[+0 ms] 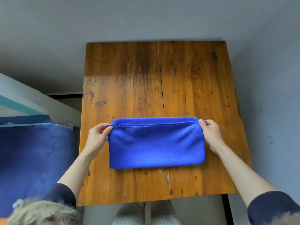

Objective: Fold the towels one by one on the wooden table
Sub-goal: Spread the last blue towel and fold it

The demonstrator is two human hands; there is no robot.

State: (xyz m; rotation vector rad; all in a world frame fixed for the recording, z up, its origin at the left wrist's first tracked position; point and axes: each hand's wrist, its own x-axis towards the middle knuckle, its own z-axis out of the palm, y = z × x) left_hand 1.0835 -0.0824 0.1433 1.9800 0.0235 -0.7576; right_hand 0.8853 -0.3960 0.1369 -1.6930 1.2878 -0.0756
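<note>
The blue towel (155,143) lies folded on the near half of the wooden surface (155,78). The left hand (98,135) pinches the towel's upper-layer left corner; the right hand (211,132) pinches the right corner. Beyond the towel, bare wood shows.

This looks like a plain room in a home, likely a bedroom or a corner used for laundry. A worn wooden surface (186,82) with dark stains, scratches and a seam between its boards stands on a bare grey floor (146,18). At the left is what appears to be a bed (32,151) under a blue cover, with a white frame rail (40,101) behind it.
</note>
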